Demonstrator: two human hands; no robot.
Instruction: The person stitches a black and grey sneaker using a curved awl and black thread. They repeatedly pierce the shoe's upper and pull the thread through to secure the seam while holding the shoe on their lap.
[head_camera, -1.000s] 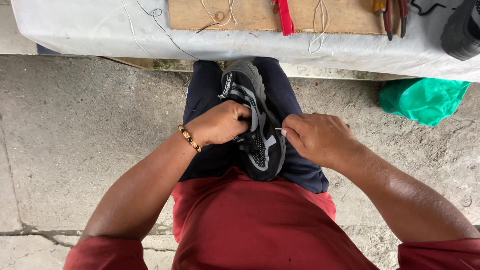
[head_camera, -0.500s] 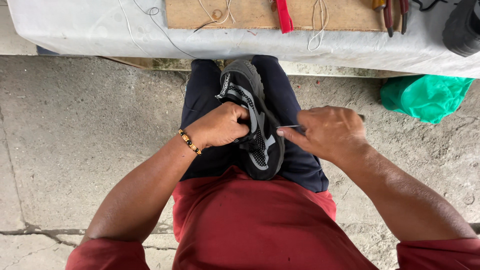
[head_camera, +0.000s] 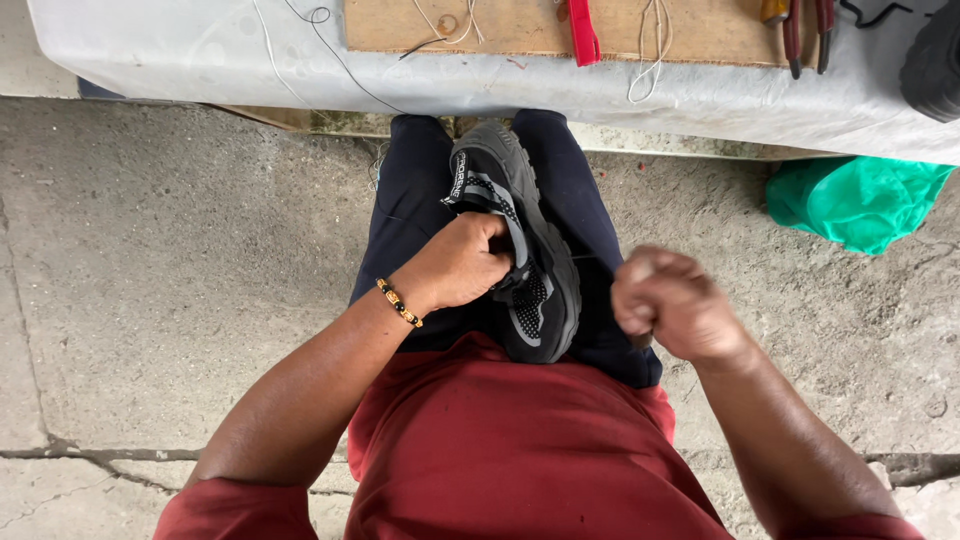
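Black shoe (head_camera: 520, 250) sits clamped on my lap by my left hand (head_camera: 462, 262), my right hand (head_camera: 668, 305) fisted beside it, contents unclear, so I judge stitching mid-way.

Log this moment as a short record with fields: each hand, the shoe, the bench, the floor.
left hand: grips the shoe's upper, fingers tucked into its opening; beaded bracelet on the wrist
right hand: closed fist, apart from the shoe, to its right; whether it holds anything cannot be told
shoe: black and grey, wedged between the knees
bench: white cover, wooden board, loose threads, red strip, pliers
floor: cracked concrete; green bag at right
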